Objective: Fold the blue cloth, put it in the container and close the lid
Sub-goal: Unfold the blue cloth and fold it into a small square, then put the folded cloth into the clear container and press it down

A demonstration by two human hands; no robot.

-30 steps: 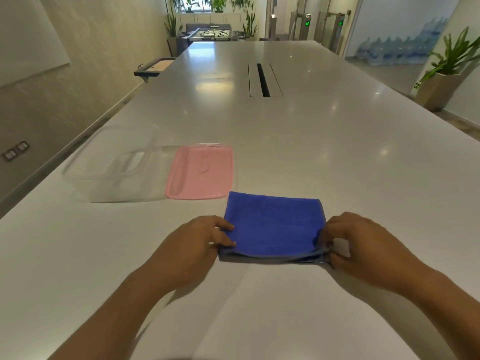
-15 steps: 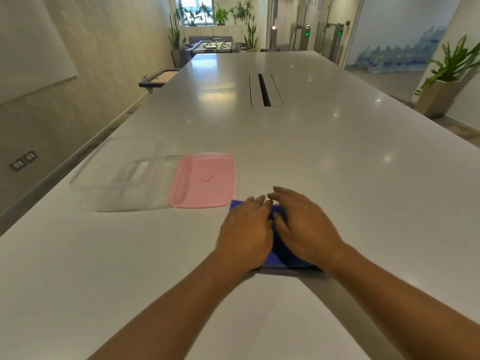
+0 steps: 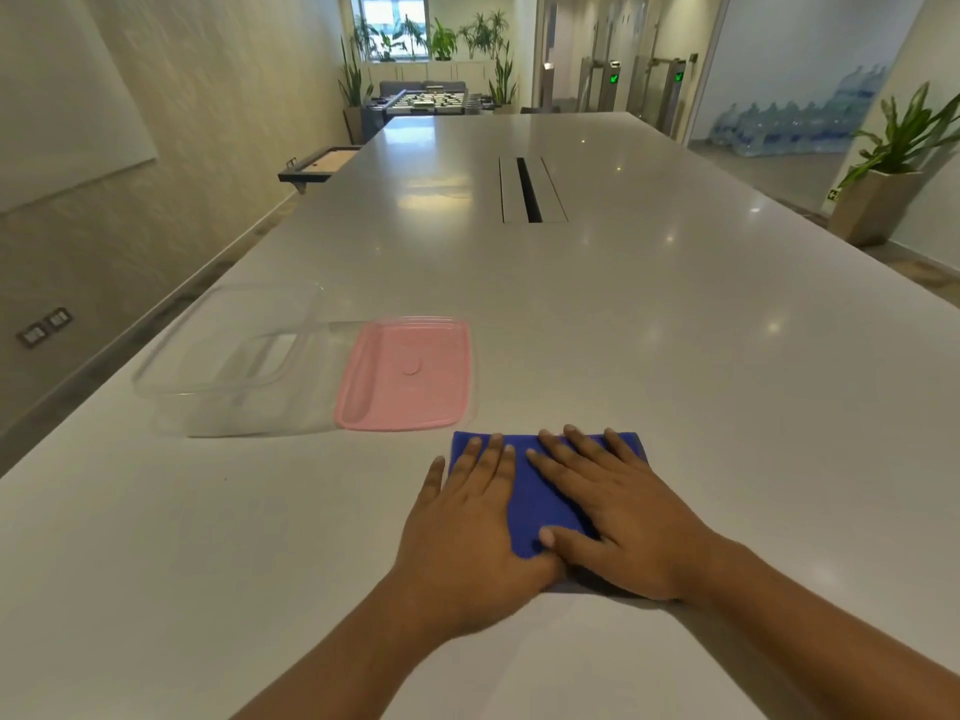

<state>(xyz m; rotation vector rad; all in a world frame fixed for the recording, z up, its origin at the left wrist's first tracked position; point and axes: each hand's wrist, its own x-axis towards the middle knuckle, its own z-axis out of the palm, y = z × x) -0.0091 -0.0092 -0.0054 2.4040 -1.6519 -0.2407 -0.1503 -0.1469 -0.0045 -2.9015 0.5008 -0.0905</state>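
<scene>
The blue cloth lies folded into a narrow rectangle on the white table, near its front edge. My left hand rests flat on the cloth's left side with fingers spread. My right hand lies flat on its right side, fingers apart, holding nothing. Much of the cloth is hidden under both palms. A clear plastic container stands empty to the far left of the cloth. Its pink lid lies flat on the table beside the container, just beyond the cloth's left corner.
The long white table stretches ahead, with a cable slot in its middle. Its left edge runs close behind the container. A potted plant stands on the floor to the right.
The cloth went from a wide rectangle to a narrower fold. My hands moved from its outer edges to its middle, and now lie flatter and a little further apart on it.
</scene>
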